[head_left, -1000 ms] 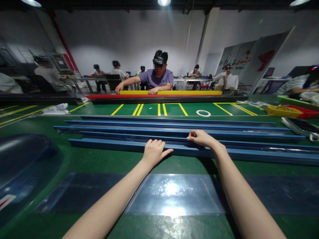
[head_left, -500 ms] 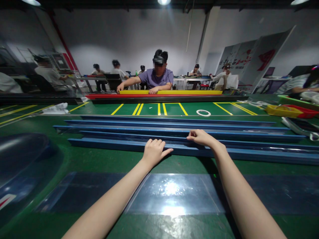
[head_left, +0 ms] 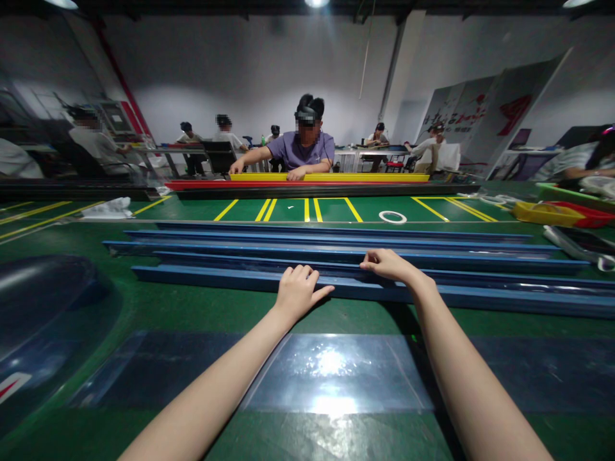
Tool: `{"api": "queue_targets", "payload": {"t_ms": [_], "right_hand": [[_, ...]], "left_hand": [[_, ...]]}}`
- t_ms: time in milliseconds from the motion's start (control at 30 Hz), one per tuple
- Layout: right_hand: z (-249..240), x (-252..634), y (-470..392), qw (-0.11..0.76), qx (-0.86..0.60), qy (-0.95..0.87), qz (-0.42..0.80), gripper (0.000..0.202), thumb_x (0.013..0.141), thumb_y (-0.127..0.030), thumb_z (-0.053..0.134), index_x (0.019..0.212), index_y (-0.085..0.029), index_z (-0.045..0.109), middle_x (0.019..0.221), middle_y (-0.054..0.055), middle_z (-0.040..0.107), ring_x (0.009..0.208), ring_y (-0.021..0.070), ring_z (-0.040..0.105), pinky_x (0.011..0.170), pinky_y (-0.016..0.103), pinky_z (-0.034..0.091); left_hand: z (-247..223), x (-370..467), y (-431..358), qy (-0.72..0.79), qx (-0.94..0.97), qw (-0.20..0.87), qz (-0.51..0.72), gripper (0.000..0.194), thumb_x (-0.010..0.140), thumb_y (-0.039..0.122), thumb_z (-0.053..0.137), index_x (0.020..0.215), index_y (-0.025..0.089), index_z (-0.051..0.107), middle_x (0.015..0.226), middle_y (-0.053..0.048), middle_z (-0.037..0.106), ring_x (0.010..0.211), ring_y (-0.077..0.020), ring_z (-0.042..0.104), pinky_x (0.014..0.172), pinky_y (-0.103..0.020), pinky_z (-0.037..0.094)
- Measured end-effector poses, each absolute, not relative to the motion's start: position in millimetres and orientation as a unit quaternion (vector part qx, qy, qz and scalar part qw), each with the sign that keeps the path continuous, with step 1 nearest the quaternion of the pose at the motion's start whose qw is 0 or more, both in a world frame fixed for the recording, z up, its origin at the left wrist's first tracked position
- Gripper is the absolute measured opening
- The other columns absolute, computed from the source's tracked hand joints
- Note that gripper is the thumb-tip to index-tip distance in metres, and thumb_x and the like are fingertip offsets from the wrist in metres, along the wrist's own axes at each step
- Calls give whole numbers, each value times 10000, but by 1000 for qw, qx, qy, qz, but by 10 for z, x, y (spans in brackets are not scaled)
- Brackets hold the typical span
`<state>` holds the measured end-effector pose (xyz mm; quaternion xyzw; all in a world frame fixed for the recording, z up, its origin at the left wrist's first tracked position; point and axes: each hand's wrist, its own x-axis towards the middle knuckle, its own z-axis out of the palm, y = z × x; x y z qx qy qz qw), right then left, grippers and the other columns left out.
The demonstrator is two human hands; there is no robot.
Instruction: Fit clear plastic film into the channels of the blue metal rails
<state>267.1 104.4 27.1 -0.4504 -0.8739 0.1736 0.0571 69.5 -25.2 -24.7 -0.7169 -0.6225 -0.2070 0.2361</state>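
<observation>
Across the green table lie several long blue channel strips (head_left: 206, 276), side by side. My left hand (head_left: 298, 289) is on the nearest strip, its fingers bent over the near wall and its thumb stretched to the right along it. Further right, my right hand (head_left: 384, 262) hovers low over the same strip, thumb and fingertips pinched together near its far wall. What lies between those fingertips, if anything, I cannot make out. A clear plastic sheet (head_left: 331, 371) lies flat beneath my forearms, shining with reflected light.
Opposite sits a person in purple (head_left: 307, 150), hands at a yellow strip (head_left: 355, 177) behind red and black strips. A white ring (head_left: 393, 218) lies mid-table. To the right are a phone-like object (head_left: 583, 242) and a yellow tray (head_left: 548, 215); a dark rounded object (head_left: 48, 307) stands left.
My left fingers have lifted very slightly on the strip's wall. My right hand stays in place, and the strips have not moved.
</observation>
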Motion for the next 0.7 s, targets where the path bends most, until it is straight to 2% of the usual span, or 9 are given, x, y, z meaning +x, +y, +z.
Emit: {"api": "queue_targets", "payload": {"t_ms": [700], "right_hand": [[293,2663,1029,53,-452,-874,173,203,755,-358,493,736,-173,573,733,42,625,656,145,544,560,221,360]], "left_hand": [[-245,718,-248,-656,-686,222,-224,473,750,589,442,733,145,606,713,-82,590,702,-202,548,601,-291,369]]}}
